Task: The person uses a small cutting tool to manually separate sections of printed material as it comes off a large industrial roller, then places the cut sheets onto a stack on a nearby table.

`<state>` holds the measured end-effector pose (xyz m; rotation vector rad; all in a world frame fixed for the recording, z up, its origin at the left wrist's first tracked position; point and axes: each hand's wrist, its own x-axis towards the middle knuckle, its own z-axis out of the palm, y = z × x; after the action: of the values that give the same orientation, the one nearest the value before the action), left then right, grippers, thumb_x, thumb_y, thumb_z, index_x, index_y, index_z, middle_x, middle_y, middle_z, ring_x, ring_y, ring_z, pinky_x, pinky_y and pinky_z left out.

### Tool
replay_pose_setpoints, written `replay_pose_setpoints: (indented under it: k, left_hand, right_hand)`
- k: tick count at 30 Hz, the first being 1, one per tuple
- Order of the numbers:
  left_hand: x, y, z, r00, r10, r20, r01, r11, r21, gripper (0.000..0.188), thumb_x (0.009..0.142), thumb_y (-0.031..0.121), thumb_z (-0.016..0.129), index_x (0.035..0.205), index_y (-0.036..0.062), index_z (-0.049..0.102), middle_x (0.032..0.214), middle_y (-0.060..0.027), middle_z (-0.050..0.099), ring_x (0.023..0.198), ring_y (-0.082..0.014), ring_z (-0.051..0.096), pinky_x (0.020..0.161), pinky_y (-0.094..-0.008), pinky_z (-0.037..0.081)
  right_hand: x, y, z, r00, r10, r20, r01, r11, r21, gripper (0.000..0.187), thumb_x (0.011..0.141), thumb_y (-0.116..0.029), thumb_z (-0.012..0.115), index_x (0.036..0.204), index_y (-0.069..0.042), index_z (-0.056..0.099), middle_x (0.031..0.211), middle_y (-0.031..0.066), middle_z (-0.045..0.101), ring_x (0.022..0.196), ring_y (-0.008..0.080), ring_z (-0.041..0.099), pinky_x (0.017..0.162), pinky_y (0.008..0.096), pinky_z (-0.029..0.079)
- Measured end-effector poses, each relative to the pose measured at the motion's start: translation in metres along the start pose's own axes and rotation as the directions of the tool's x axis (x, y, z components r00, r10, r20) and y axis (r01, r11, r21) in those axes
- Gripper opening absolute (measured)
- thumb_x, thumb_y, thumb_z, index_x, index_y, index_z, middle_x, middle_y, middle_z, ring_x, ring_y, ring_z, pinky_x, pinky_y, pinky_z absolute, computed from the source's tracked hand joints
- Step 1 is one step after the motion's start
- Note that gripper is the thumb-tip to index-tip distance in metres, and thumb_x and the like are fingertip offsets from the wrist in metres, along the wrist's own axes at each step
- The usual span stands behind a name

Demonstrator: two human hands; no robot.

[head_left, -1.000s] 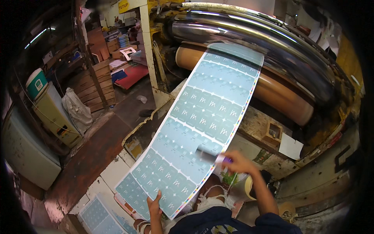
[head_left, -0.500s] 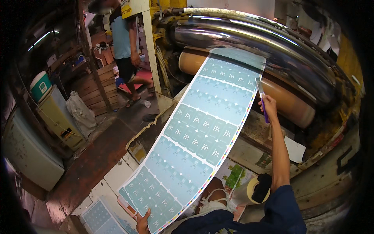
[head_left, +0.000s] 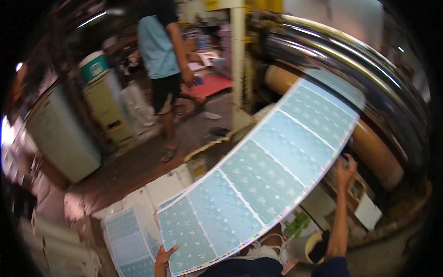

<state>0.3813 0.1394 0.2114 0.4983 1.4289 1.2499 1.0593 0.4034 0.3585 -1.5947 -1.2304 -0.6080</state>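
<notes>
A long printed sheet [head_left: 258, 180], teal and pale blue with white dividing lines and a coloured strip along one edge, stretches from the rollers at the upper right down toward me. My left hand [head_left: 162, 259] grips its near left corner, thumb on top. Close below the sheet's right edge, beside the brown roller [head_left: 385, 159], is my right hand [head_left: 346, 171]. Its fingers are curled around something dark, blurred by motion, whose kind I cannot make out. Above the brown roller runs a large shiny metal roller [head_left: 387, 78].
More printed sheets [head_left: 129, 237] lie at the lower left. A film roll [head_left: 314, 247] stands near my right forearm. Behind the machine's post [head_left: 237, 64], a person [head_left: 159, 51] in a blue shirt is on the walkway. A cabinet [head_left: 64, 134] and a teal-and-white cooler [head_left: 93, 66] stand left.
My view has swung left and blurred. The sheet bows more. The purple-handled blade in my right hand no longer shows clearly, and that hand sits lower beside the edge. The other person has shifted.
</notes>
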Motion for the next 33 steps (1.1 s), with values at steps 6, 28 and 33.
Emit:
replay_pose_setpoints:
  k: [6, 28, 33]
  left_hand:
    - [0.005, -0.034, 0.005, 0.989, -0.122, 0.081, 0.125, 0.992, -0.031, 0.054, 0.08, 0.014, 0.077, 0.126, -0.0001, 0.051, 0.112, -0.0123, 0.064, 0.095, -0.0215, 0.065, 0.081, -0.0352, 0.055]
    - [-0.009, -0.029, -0.058, 0.933, -0.035, -0.357, 0.05, 0.998, 0.033, 0.048, 0.081, -0.002, 0.07, 0.124, -0.0027, 0.048, 0.112, -0.0147, 0.062, 0.096, -0.0239, 0.063, 0.082, -0.0357, 0.055]
    - [0.021, -0.025, -0.06, 0.945, -0.092, -0.315, 0.12, 0.99, 0.071, 0.052, 0.081, -0.001, 0.072, 0.124, -0.0029, 0.044, 0.114, -0.0157, 0.061, 0.098, -0.0253, 0.062, 0.084, -0.0382, 0.055]
  right_hand:
    - [0.052, 0.016, -0.034, 0.939, -0.23, 0.256, 0.27, 0.953, -0.135, 0.074, 0.078, -0.004, 0.067, 0.144, -0.021, 0.039, 0.124, 0.0091, 0.047, 0.082, 0.0343, 0.059, 0.063, 0.0409, 0.047]
    - [0.083, 0.021, 0.019, 0.643, -0.275, 0.715, 0.142, 0.96, 0.242, 0.053, 0.062, 0.005, 0.046, 0.108, -0.008, 0.069, 0.065, 0.0249, 0.051, 0.05, 0.025, 0.048, 0.055, 0.0347, 0.043]
    - [0.061, -0.005, 0.011, 0.616, -0.159, 0.772, 0.076, 0.987, 0.142, 0.048, 0.066, 0.005, 0.05, 0.108, -0.008, 0.069, 0.074, 0.0267, 0.059, 0.053, 0.0248, 0.054, 0.06, 0.0322, 0.047]
